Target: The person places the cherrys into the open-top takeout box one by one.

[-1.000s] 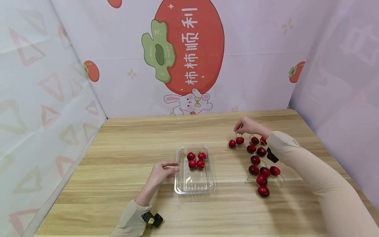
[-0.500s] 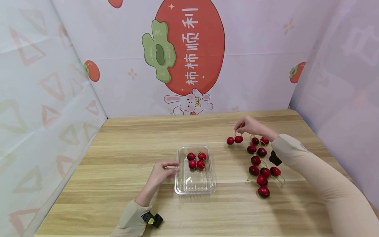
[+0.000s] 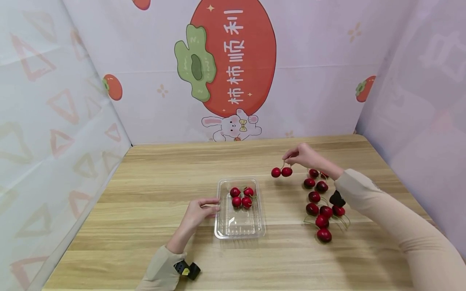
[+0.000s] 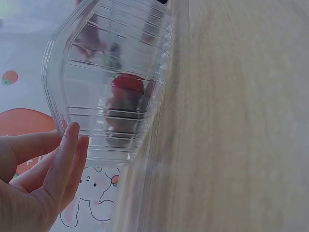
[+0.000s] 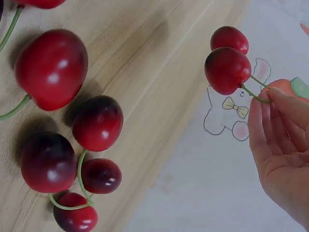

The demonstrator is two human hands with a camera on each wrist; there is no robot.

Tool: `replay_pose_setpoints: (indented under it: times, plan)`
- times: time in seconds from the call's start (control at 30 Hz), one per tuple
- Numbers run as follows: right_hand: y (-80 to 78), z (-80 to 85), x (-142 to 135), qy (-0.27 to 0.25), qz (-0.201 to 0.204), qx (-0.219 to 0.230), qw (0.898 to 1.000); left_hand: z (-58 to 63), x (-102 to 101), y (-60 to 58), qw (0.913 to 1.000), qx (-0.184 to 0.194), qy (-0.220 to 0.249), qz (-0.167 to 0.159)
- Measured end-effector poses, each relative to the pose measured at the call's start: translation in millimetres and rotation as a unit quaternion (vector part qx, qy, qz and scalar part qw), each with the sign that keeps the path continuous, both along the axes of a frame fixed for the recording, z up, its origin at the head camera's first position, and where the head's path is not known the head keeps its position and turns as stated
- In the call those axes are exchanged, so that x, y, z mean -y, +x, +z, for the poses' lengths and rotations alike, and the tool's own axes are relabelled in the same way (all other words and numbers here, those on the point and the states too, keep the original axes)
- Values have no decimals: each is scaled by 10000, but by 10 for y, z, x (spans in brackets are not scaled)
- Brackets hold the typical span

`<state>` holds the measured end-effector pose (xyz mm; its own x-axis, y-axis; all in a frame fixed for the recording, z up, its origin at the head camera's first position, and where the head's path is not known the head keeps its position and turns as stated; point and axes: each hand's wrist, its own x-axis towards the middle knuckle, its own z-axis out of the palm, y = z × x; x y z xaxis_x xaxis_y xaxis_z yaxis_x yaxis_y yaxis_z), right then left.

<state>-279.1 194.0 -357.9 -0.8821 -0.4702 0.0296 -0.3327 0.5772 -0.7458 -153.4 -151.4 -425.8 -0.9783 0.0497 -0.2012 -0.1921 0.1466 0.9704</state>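
Note:
In the head view my right hand point(image 3: 301, 156) pinches the thin green stems of a pair of red cherries point(image 3: 287, 172), which hang below the fingertips. The right wrist view shows thumb and fingers of this hand point(image 5: 285, 130) together on the joined stems, the pair point(image 5: 228, 70) dangling. My left hand point(image 3: 197, 212) holds the left rim of a clear plastic box point(image 3: 240, 232). In the left wrist view, thumb and fingertips of that hand point(image 4: 46, 169) meet at the edge of the box point(image 4: 72, 87). Several red cherries point(image 3: 236, 201) lie in its far half.
Loose dark-red cherries point(image 3: 322, 221) with green stems spread over the right part of the wooden table point(image 3: 164, 169), partly under the right forearm. A printed cloth point(image 3: 313, 81) stands behind the table, with cloth walls on both sides.
My right hand has lifted the cherry pair slightly and carried it left, towards the box. The left hand and box stay in place.

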Motion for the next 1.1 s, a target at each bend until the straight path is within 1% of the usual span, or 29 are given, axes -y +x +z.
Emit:
replay_pose_setpoints:
  times: [0.07, 0.33, 0.7, 0.83, 0.93, 1.1]
  plan:
    - [16, 8, 14, -25, -17, -18, 10000, -14, 4, -7, 10000, 12, 7, 2]
    - [76, 58, 98, -304, -100, 200, 9993, -52, 17, -27, 10000, 31, 8, -25]
    - [164, 118, 266, -544, -246, 247, 9979, -22, 4, -6, 10000, -8, -8, 1]
    - [216, 153, 351, -653, -336, 346, 9967, -6, 0, -3, 10000, 25, 14, 28]
    - [246, 166, 425, -740, -337, 361, 9960, -3, 1, -2, 10000, 31, 12, 32]
    - [282, 160, 542, -828, -182, 296, 9960, -6, 2, -1, 10000, 30, 22, 31]
